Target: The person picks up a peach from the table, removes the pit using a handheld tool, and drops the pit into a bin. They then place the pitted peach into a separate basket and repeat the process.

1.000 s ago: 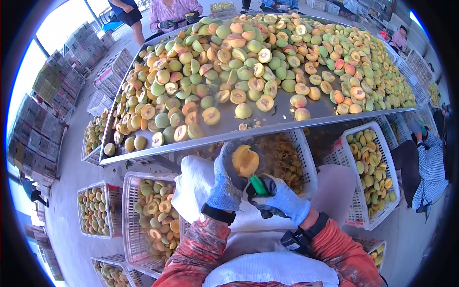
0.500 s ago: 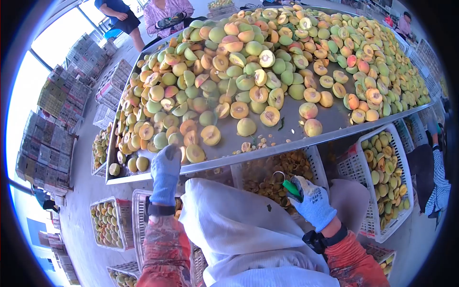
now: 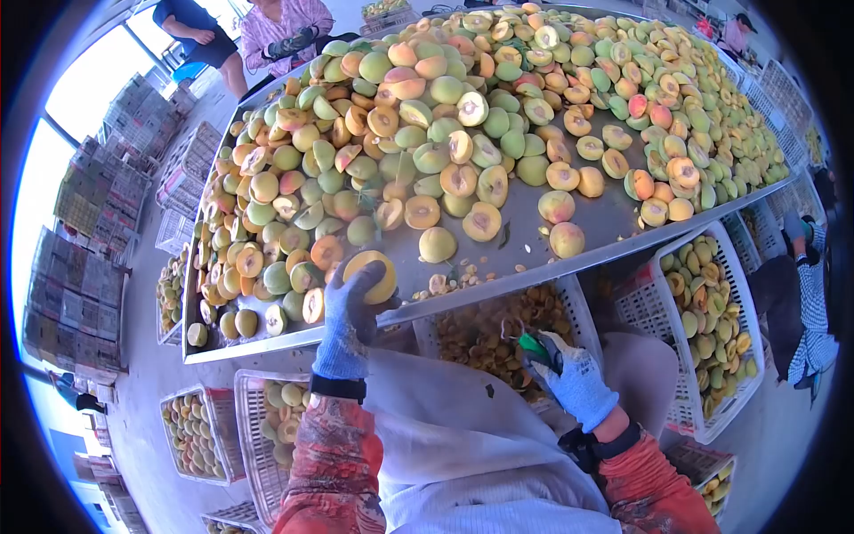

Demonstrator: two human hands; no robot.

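My left hand [image 3: 347,325], in a blue glove with a grey palm, is closed around a yellow peach half [image 3: 372,271] just over the near rim of the metal table [image 3: 436,307]. Its thumb and fingers wrap the fruit's sides. Lower right, my gloved right hand [image 3: 576,381] grips a pitting tool by its green handle [image 3: 534,345], and a thin metal ring stands out from the end. That tool is above a crate [image 3: 583,311] of brownish peach scraps below the table edge. Halved and whole peaches [image 3: 445,160] are heaped across the table.
A white crate of peach halves [image 3: 752,311] stands to the right, with more filled crates [image 3: 236,436] at lower left. Crate stacks [image 3: 76,294] line the left side. Other people [image 3: 276,36] are beyond the table, and a person's checked sleeve [image 3: 814,320] shows at right.
My left hand has moved right along the table's near edge and now holds a peach half. My right hand keeps the tool, shifted slightly. The whole view has swung a little.
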